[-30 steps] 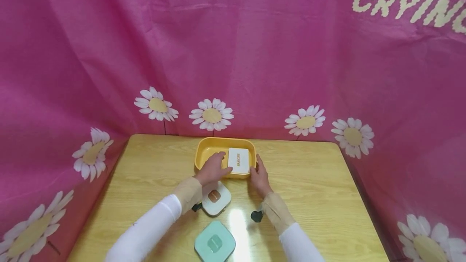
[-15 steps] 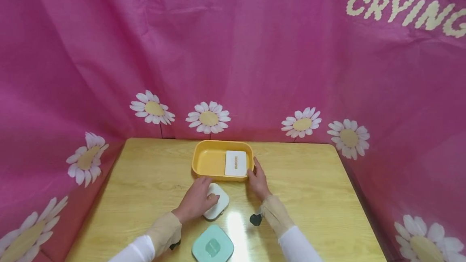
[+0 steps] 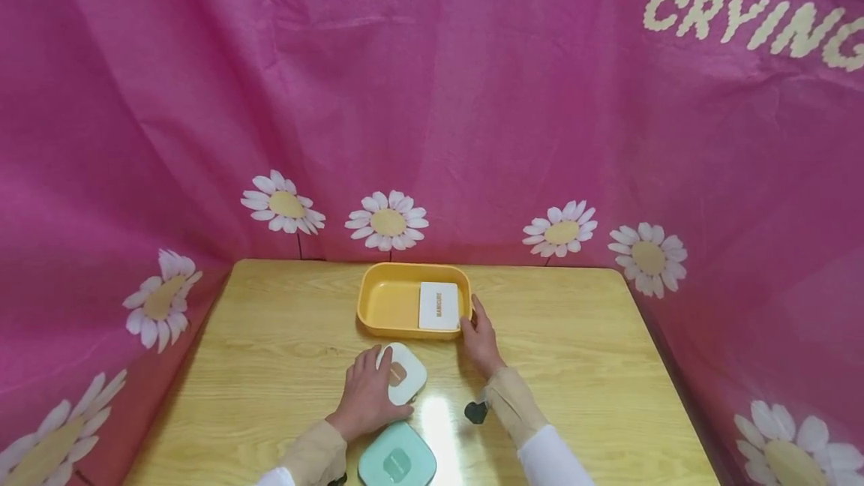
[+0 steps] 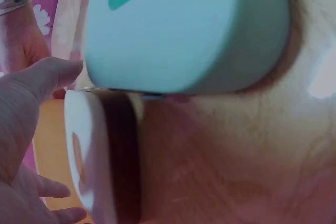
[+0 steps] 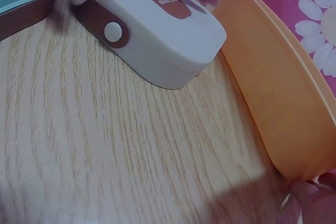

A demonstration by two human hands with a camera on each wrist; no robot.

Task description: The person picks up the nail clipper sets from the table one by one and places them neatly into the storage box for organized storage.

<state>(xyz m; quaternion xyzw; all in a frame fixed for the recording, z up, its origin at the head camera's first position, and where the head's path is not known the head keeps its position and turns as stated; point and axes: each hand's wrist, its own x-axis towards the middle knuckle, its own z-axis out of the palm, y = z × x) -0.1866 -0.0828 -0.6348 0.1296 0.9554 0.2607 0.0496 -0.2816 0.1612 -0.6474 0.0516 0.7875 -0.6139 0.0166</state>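
My left hand (image 3: 367, 396) reaches over a small white case (image 3: 409, 370) with a brown label, its fingers and thumb spread to either side. In the left wrist view the thumb (image 4: 55, 74) stands apart from that case; whether the fingertips touch it I cannot tell. The right wrist view shows the case's brown side strap and white button (image 5: 113, 32). My right hand (image 3: 481, 337) holds the front right corner of a yellow open bin (image 3: 388, 310), thumb at the near wall. A flat white box (image 3: 439, 306) lettered MANICURE lies in the bin's right part.
A mint-green case (image 3: 398, 457) sits nearer me, just in front of the white one. All stand on a wooden table (image 3: 574, 366). A pink curtain (image 3: 472, 96) with daisies closes off the back and both sides.
My left hand has come out of the yellow bin, drawn back towards me, and now spans the white case. The right hand stays at the bin's corner.
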